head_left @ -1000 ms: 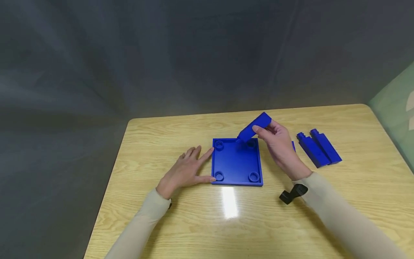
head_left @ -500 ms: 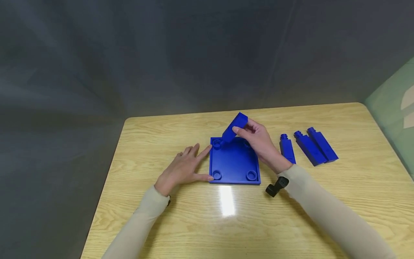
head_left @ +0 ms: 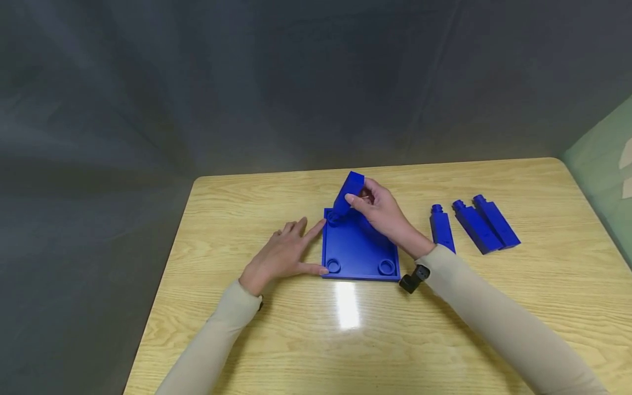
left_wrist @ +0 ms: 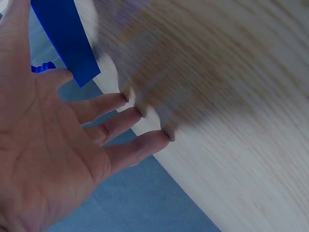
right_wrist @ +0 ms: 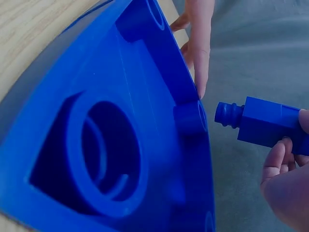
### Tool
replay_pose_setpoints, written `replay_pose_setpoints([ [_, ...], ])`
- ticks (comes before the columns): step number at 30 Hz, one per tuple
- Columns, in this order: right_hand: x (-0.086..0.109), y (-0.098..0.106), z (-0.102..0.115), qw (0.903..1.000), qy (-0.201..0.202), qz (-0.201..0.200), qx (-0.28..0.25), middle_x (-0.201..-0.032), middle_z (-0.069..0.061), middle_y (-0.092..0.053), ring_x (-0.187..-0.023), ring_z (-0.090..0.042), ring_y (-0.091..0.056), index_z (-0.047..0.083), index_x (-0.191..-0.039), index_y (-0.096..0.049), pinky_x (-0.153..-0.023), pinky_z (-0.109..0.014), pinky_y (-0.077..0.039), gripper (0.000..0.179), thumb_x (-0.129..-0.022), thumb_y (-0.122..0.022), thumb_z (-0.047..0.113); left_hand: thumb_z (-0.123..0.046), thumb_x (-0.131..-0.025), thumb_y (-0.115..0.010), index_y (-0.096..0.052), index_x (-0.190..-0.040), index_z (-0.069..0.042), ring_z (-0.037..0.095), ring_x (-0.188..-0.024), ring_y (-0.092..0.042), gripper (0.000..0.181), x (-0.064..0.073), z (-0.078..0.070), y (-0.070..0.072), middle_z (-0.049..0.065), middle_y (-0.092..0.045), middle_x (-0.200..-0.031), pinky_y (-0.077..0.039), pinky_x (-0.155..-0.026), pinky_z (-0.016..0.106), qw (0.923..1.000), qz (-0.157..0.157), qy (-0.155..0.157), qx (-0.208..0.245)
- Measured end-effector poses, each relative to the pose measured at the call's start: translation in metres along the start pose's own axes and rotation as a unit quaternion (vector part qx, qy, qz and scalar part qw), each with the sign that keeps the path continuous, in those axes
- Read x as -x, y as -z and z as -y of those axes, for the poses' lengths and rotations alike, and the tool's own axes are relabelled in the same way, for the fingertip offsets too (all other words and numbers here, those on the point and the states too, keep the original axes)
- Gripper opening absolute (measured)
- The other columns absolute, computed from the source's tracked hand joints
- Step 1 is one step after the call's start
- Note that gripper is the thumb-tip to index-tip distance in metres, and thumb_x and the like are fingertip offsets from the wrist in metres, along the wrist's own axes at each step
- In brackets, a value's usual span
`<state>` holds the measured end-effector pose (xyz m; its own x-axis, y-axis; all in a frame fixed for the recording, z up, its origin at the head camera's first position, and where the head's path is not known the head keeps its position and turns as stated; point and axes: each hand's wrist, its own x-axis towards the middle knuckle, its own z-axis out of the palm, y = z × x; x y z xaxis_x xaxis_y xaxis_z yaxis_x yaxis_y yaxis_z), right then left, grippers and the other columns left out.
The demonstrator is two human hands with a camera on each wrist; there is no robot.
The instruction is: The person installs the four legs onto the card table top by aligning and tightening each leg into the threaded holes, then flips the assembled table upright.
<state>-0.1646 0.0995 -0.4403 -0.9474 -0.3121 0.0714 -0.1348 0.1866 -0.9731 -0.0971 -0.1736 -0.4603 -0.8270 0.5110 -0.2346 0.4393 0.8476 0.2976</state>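
Observation:
A square blue tray-like panel point(head_left: 360, 247) with a raised rim and a round socket in each corner lies on the table. My left hand point(head_left: 281, 255) is spread at its left side, thumb and index fingertip against the rim. In the left wrist view the other fingertips point(left_wrist: 161, 137) rest on the wood. Between thumb and fingers, my right hand point(head_left: 385, 211) pinches a blue block-shaped leg point(head_left: 348, 192), tilted over the far-left socket point(head_left: 333, 218). The right wrist view shows the ridged, threaded-looking end of the leg point(right_wrist: 265, 121) pointing at a socket, with a gap between.
Right of the panel lie three more blue legs: one alone point(head_left: 441, 230) beside the right forearm, and a touching pair point(head_left: 486, 225) farther right. A wooden table point(head_left: 257, 340) bears everything. Dark cloth point(head_left: 316, 82) hangs behind its far edge.
My right hand has carried the leg leftward from the far-right part of the panel to the far-left socket, and the leg is now steeper. My left hand stays at the rim.

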Motion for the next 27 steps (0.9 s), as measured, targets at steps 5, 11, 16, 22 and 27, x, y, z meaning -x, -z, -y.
replay_pose_setpoints([
  [5, -0.002, -0.001, -0.001, 0.9998, 0.001, 0.006, 0.016, -0.105, -0.015, -0.058, -0.088, -0.025, -0.056, -0.002, -0.137, -0.063, -0.075, -0.027, -0.044, 0.034, -0.112, -0.067, 0.020, -0.082, -0.090, -0.069, -0.014, -0.178, -0.028, 0.049, -0.152, -0.037, 0.117, -0.002, -0.003, 0.000, 0.026, -0.028, -0.173, -0.040, -0.112, 0.072, 1.0000, -0.003, -0.005, 0.003],
  [11, -0.002, -0.004, -0.005, 0.9991, -0.001, 0.014, 0.039, -0.112, -0.015, -0.056, -0.092, -0.027, -0.054, -0.003, -0.137, -0.062, -0.075, -0.027, -0.044, 0.034, -0.112, -0.067, 0.019, -0.081, -0.091, -0.068, -0.014, -0.178, -0.029, 0.050, -0.151, -0.037, 0.115, -0.005, -0.005, -0.002, 0.027, -0.028, -0.173, -0.039, -0.113, 0.073, 0.9999, -0.003, -0.014, 0.005],
  [16, -0.001, -0.009, -0.011, 0.9978, 0.002, 0.032, 0.058, -0.113, -0.015, -0.053, -0.094, -0.027, -0.054, -0.003, -0.138, -0.062, -0.077, -0.028, -0.044, 0.036, -0.111, -0.069, 0.019, -0.082, -0.091, -0.067, -0.014, -0.178, -0.029, 0.051, -0.152, -0.036, 0.116, -0.004, -0.006, -0.006, 0.027, -0.028, -0.173, -0.038, -0.114, 0.073, 1.0000, -0.001, -0.006, 0.000],
  [22, -0.002, -0.012, -0.011, 0.9967, 0.014, 0.033, 0.073, -0.111, -0.014, -0.052, -0.096, -0.028, -0.055, -0.002, -0.133, -0.064, -0.080, -0.033, -0.044, 0.030, -0.110, -0.070, 0.016, -0.086, -0.090, -0.063, -0.014, -0.178, -0.028, 0.052, -0.149, -0.038, 0.116, -0.007, -0.008, -0.009, 0.029, -0.032, -0.170, -0.040, -0.110, 0.075, 0.9997, -0.012, -0.007, -0.018],
  [27, -0.005, -0.014, -0.006, 0.9948, 0.026, 0.049, 0.085, -0.116, -0.016, -0.055, -0.104, -0.031, -0.060, -0.007, -0.134, -0.061, -0.090, -0.039, -0.050, 0.033, -0.108, -0.071, 0.011, -0.089, -0.090, -0.061, -0.014, -0.178, -0.029, 0.051, -0.149, -0.038, 0.116, -0.009, -0.009, -0.011, 0.029, -0.032, -0.169, -0.040, -0.109, 0.076, 0.9995, -0.012, 0.001, -0.028],
])
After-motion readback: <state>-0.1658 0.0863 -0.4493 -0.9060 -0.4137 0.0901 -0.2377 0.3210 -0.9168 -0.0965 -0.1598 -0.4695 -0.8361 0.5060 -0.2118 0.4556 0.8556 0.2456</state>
